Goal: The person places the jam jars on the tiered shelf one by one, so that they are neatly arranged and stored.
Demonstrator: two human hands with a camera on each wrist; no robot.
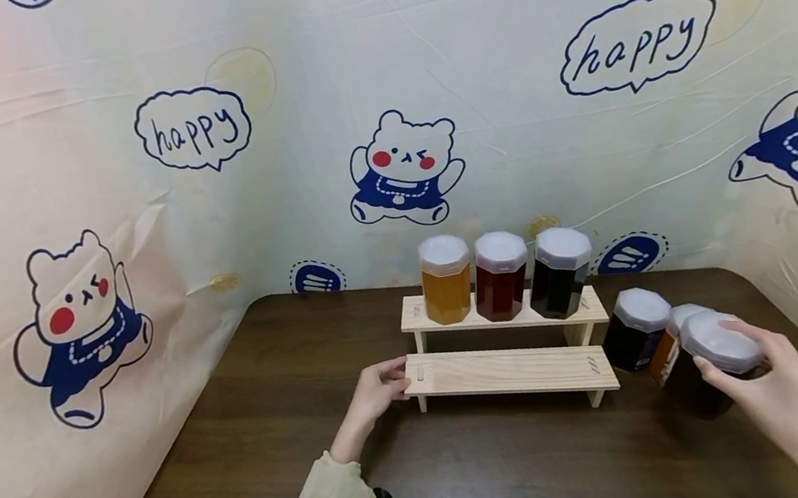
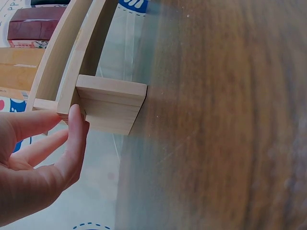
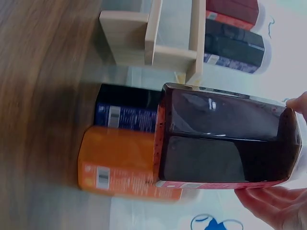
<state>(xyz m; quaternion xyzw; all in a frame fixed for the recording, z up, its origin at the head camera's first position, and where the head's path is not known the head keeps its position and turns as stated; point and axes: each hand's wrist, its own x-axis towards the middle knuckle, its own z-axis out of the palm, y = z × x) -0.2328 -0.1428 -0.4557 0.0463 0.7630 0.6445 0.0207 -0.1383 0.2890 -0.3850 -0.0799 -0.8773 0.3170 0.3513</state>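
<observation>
My left hand (image 1: 378, 390) pinches the left end of the lower step of a two-tier wooden rack (image 1: 506, 369); the left wrist view shows thumb and fingers at the end of that board (image 2: 69, 96). At the right, my right hand (image 1: 783, 379) grips a dark jar (image 3: 225, 139) by its white lid (image 1: 721, 341). This jar is raised off the table, and a red label edge shows on it. Behind it stand an orange jar (image 3: 120, 163), partly hidden, and a black jar (image 1: 633, 336) with a blue label.
On the rack's upper step stand an amber jar (image 1: 447, 293), a dark red jar (image 1: 501, 290) and a black jar (image 1: 559, 287). A brown wooden table (image 1: 247, 471) lies beneath. Printed cloth (image 1: 501, 101) hangs at the back and sides.
</observation>
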